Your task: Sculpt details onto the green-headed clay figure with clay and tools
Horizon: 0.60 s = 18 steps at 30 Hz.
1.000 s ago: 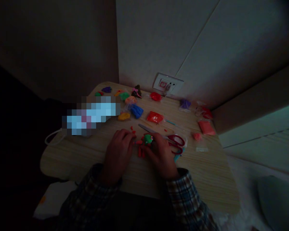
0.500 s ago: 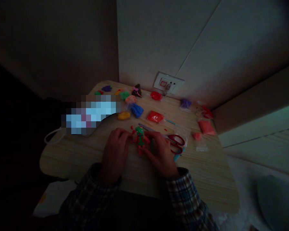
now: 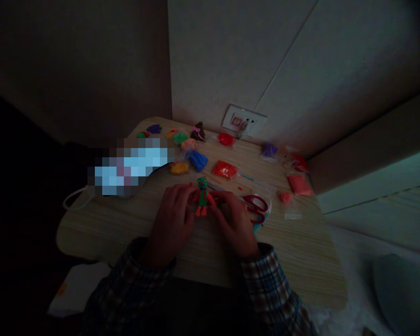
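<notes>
A small clay figure with a green head and body and reddish arms and feet stands upright between my hands, facing me. My left hand is curled, its fingertips closed at the figure's left-side arm. At the opposite arm, the thumb and fingers of my right hand pinch the figure. Red-handled scissors lie just beyond my right hand, their blades reaching behind the figure.
Bagged clay lies across the wooden table: a red packet, a blue lump, a yellow piece, a purple bag and a pink packet. A pixelated bright device sits at left. A wall socket is behind.
The figure has gone from leaning back to more upright, with its feet now showing apart. My left hand has moved slightly right, closer against it; my right hand has barely moved.
</notes>
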{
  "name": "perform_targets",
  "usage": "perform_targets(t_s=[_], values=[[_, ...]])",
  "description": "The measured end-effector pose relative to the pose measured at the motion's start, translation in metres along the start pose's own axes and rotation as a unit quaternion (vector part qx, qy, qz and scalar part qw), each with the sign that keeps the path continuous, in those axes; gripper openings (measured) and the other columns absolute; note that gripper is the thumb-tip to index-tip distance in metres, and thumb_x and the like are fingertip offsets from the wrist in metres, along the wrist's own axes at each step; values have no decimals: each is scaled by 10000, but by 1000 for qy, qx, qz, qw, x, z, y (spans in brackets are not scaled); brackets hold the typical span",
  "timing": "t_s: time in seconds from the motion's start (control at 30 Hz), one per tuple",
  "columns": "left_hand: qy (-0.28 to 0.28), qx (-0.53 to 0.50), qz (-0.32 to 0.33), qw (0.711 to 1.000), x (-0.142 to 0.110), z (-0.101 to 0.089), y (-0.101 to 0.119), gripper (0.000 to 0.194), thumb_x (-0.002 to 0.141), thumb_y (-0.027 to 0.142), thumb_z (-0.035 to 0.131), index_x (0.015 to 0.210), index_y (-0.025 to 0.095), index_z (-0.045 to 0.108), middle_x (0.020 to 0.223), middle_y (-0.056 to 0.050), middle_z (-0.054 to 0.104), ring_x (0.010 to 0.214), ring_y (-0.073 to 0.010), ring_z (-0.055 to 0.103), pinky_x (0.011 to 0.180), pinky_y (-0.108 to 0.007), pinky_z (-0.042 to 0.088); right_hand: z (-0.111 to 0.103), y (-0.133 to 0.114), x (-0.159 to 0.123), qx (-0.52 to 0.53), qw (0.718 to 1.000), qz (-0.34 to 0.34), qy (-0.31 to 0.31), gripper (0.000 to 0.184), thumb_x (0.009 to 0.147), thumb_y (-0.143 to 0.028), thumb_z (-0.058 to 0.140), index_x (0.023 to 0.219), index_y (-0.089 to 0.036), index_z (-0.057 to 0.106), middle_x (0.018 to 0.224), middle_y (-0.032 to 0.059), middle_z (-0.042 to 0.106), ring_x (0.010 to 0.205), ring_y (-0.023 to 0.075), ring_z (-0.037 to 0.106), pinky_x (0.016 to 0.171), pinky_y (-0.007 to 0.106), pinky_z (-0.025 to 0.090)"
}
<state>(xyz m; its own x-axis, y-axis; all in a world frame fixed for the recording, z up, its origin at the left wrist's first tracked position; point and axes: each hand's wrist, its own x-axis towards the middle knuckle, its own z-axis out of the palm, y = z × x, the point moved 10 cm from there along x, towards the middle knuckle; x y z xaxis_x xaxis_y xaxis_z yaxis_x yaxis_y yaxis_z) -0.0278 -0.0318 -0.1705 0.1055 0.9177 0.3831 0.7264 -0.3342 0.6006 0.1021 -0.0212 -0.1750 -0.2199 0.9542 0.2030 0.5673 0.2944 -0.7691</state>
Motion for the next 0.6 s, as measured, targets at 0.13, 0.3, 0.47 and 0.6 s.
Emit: perform_targets(t_s=[0.13,0.3,0.47,0.6], values=[[-31,-3,28,999,-1,6,7,506,726,-22,431,1189,162,522,1176,-113,589,1140,-273,496,1016,-475,423,0,0,-2,-2,1000,-13,4,228,922,-199,440,1082,-219,602,1056,71,706,979,227,641,908,417,410],[-41,-20,28,999,-1,8,9,427,816,92,495,1232,183,512,1219,-118,568,1169,-286,484,1026,-501,408,2,3,-3,53,998,-17,-5,302,874,-143,470,1151,-212,569,1161,91,664,1083,237,604,946,432,444],[-8,-94,25,995,1,-3,12,364,895,185,513,1257,216,499,1207,-106,568,1153,-249,522,1009,-448,441,-6,8,-2,167,986,4,22,297,865,-206,562,1160,-234,561,1182,84,642,1044,217,623,962,415,475],[15,-150,23,988,2,-13,14,268,917,215,538,1184,223,561,1131,-80,589,1080,-216,560,963,-388,472,-6,5,-2,252,968,17,9,310,847,-261,630,1152,-256,572,1194,72,631,1016,209,635,943,407,497]])
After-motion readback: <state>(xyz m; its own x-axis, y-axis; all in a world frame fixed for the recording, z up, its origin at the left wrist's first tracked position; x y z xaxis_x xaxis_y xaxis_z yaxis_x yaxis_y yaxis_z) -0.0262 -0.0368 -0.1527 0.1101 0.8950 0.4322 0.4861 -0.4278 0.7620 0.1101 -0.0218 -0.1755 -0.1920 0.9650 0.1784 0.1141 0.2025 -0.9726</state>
